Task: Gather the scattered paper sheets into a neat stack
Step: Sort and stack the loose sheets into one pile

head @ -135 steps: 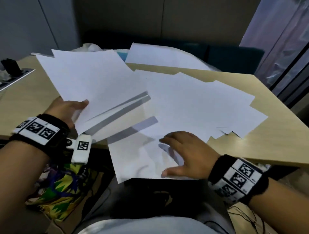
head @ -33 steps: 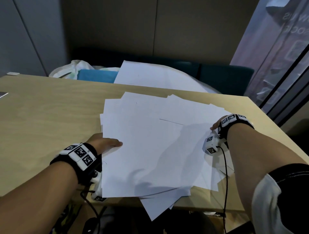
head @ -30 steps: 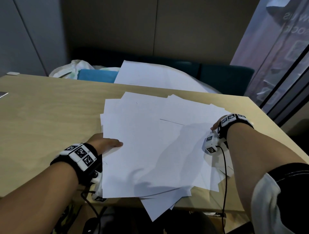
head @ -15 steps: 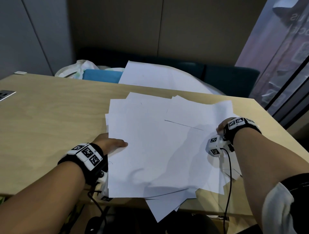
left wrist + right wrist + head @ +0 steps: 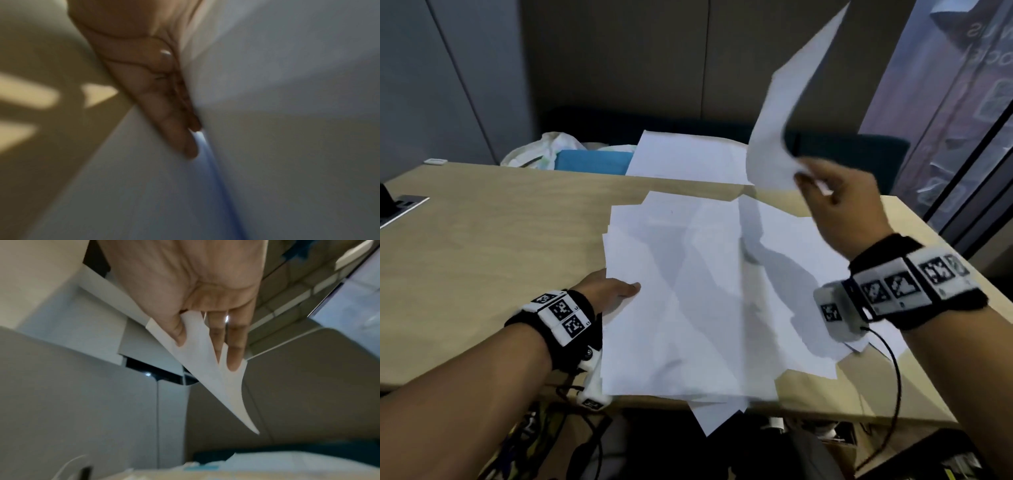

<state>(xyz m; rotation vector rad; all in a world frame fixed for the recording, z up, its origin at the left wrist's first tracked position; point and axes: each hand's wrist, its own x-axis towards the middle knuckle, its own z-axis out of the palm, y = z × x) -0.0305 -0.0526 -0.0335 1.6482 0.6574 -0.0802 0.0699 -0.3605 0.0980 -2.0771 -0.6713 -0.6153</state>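
Note:
A loose pile of white paper sheets lies fanned out on the wooden table, with some corners hanging over the near edge. My left hand holds the pile's left edge, thumb on top. In the left wrist view its straight fingers lie slid between sheets. My right hand is raised above the pile's far right and pinches the lower corner of a single sheet, which curls upward. The right wrist view shows this sheet pinched between the thumb and fingers of my right hand.
More white sheets lie beyond the table's far edge on a dark teal bench. Beside them are a blue flat object and a white plastic bag. A socket panel sits at the table's left edge.
My right hand has left the pile's right edge and risen, lifting one sheet off it. The left hand has stayed at the pile's left edge.

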